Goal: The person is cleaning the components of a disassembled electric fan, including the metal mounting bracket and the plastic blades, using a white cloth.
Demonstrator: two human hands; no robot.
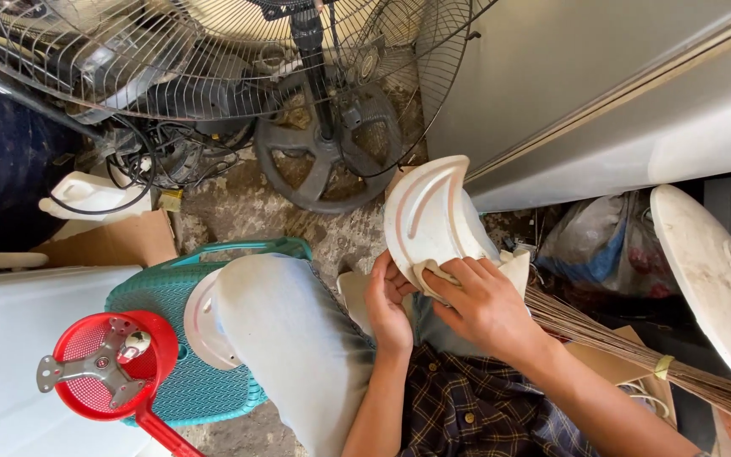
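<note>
Right hand (480, 306) presses cloth (435, 272) on fan blade (429, 216), left hand (387, 300) grips edge; blade may slip onto floor (239, 207).

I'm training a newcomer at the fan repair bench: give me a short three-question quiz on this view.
1. True or false: the right hand presses a pale cloth against the white curved plastic fan cover.
2. What lies in the red round plastic strainer? A) a grey metal bracket B) a brush C) nothing
3. Which thing lies at the right, below the right forearm: a broom or a hose?

Key: 1 true. 2 A, the grey metal bracket. 3 the brown straw broom. The left hand steadies the cover's lower edge.
</note>
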